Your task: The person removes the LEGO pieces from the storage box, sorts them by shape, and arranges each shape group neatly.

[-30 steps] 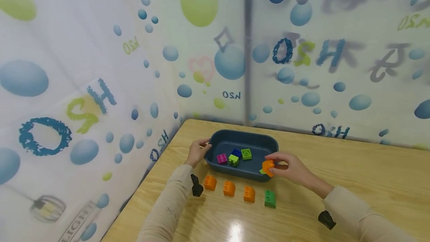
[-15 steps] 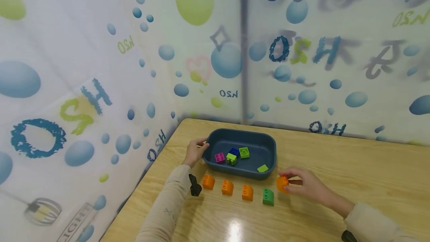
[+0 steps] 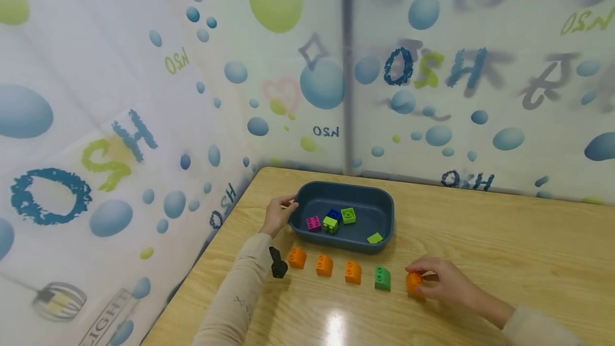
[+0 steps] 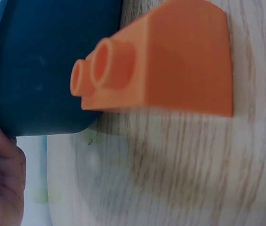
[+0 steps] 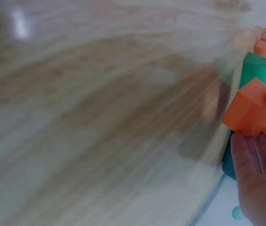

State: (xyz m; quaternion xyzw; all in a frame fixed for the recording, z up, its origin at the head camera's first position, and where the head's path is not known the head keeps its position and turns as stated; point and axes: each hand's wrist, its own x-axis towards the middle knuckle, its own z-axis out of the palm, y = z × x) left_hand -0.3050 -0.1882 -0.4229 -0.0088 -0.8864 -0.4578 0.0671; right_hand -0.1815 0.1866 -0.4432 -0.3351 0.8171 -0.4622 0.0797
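My left hand [image 3: 278,215] holds the left end of a dark blue tray [image 3: 388,218], its fingers pinching the rim in the left wrist view. In my right hand [image 3: 449,281] an orange building brick [image 3: 414,285] with a curved side is pinched between thumb and fingers, right of the row. The right wrist view shows that orange brick [image 5: 249,107] tilted, in front of the green brick [image 5: 257,69]. To the left of it on the table stand a green curved brick [image 3: 382,278] and three orange curved bricks [image 3: 353,272], spaced in a line along the tray's front.
Inside the tray lie a magenta brick [image 3: 313,222], a dark blue brick [image 3: 333,214], two lime bricks [image 3: 348,215] and a flat-looking lime piece [image 3: 375,238]. The wooden table [image 3: 504,234] meets a printed curtain wall [image 3: 413,138] behind and at the left.
My right hand has carried the orange brick out from over the tray's right front corner, toward me and rightward, down near the table. The left hand stays at the tray's rim.
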